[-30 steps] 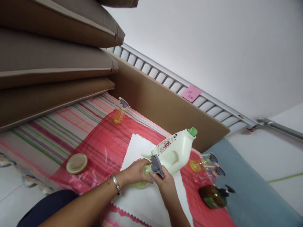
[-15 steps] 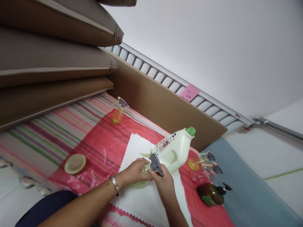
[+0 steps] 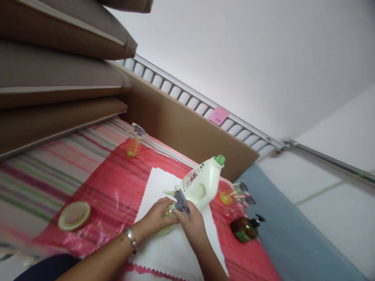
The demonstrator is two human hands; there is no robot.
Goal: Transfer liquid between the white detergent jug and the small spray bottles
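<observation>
My left hand (image 3: 159,214), with a silver bracelet at the wrist, is wrapped round the neck of a pale green spray bottle (image 3: 170,210). The fingers of my right hand (image 3: 191,222) are closed on the grey and pale green spray head (image 3: 181,201) at its top. The bottle's lower part is mostly hidden behind my left hand, over a white cloth (image 3: 175,253) with zigzag edges. Just behind the spray bottle stands a large white jug (image 3: 205,189) with a green spout and a printed label.
A round pale green lid (image 3: 74,216) lies at the left on red sheeting. An orange spray bottle (image 3: 134,147) stands at the back. At the right are clear spray bottles (image 3: 231,197) and a brown pump bottle (image 3: 243,229). Cushions (image 3: 58,74) are stacked at the upper left.
The view has shifted, so everything sits further left in the picture. Both hands keep their hold on the spray bottle and its head.
</observation>
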